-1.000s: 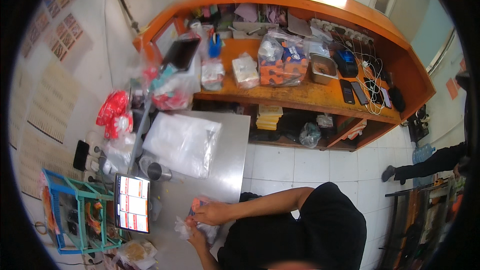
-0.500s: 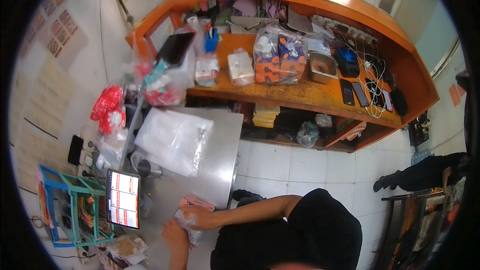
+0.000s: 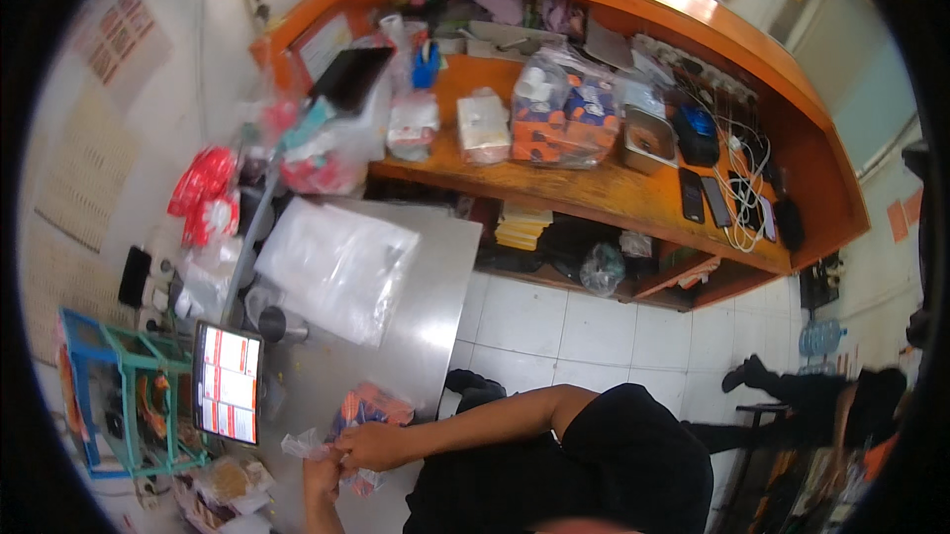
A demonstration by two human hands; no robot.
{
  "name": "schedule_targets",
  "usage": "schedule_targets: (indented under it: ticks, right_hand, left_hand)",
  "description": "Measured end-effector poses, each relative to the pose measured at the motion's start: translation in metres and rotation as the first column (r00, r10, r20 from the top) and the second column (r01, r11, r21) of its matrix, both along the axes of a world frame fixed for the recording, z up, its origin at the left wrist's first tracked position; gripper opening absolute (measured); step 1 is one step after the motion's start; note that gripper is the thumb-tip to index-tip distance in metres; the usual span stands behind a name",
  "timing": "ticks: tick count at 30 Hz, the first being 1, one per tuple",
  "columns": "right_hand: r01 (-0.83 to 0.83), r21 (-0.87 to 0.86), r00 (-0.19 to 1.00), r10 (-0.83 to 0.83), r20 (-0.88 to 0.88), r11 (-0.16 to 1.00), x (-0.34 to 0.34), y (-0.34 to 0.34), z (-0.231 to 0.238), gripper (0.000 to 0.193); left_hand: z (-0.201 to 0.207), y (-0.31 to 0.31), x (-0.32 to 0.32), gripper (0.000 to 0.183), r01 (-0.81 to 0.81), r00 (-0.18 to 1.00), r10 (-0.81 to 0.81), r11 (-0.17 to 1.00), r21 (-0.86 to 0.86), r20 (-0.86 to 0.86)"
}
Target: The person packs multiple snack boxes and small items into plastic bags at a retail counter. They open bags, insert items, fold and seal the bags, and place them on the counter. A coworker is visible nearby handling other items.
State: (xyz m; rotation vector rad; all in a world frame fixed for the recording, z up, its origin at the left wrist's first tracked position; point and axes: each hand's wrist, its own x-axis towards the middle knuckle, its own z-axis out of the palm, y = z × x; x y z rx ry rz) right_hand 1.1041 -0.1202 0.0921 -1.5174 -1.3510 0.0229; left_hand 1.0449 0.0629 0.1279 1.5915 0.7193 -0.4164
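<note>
A clear plastic bag (image 3: 306, 446) with an orange and blue printed packet (image 3: 368, 407) inside lies near the front of the steel table. My right hand (image 3: 374, 446) is closed on the gathered plastic, its forearm reaching in from the right. Close beside it, my left hand (image 3: 323, 481) also pinches the bag, the two hands nearly touching. A loose end of the plastic sticks out to the left above my fingers. My hands and arm hide part of the packet.
A lit tablet (image 3: 229, 383) stands left of my hands, beside a blue and green plastic rack (image 3: 129, 395). Beyond lie a metal cup (image 3: 284, 324) and a stack of clear plastic bags (image 3: 341, 262). An orange counter (image 3: 445, 170) holds bagged boxes, phones and cables. Someone in dark clothing (image 3: 792, 420) is at right.
My hands have come together and drawn the plastic into a gathered end that now sticks out left. The packet shows more. The person at right has shifted; the view has tilted slightly.
</note>
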Motion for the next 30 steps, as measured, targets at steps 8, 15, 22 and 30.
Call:
schedule_targets:
  ticks: [8,15,22,30]
  right_hand:
    - [-0.045,-0.149,0.857,-0.038,-0.515,0.988,0.032,0.01,-0.003,0.011]
    - [-0.023,-0.224,0.749,-0.132,-0.65,0.974,0.025,0.012,0.018,0.011]
    - [0.04,-0.312,0.858,-0.193,-0.477,0.949,0.02,0.018,0.021,0.008]
    - [0.069,-0.133,0.971,-0.097,-0.221,0.989,0.004,0.001,0.01,0.014]
  left_hand:
    - [-0.042,-0.042,-0.047,0.008,-0.295,0.611,-0.398,0.688,0.663,0.684]
    - [-0.029,-0.062,-0.052,0.025,-0.316,0.838,-0.077,0.739,0.595,0.541]
    - [-0.037,-0.043,-0.051,0.011,-0.369,0.722,0.249,0.928,0.054,0.646]
    - [-0.035,-0.061,-0.074,0.017,-0.297,0.729,0.012,0.906,0.301,0.685]
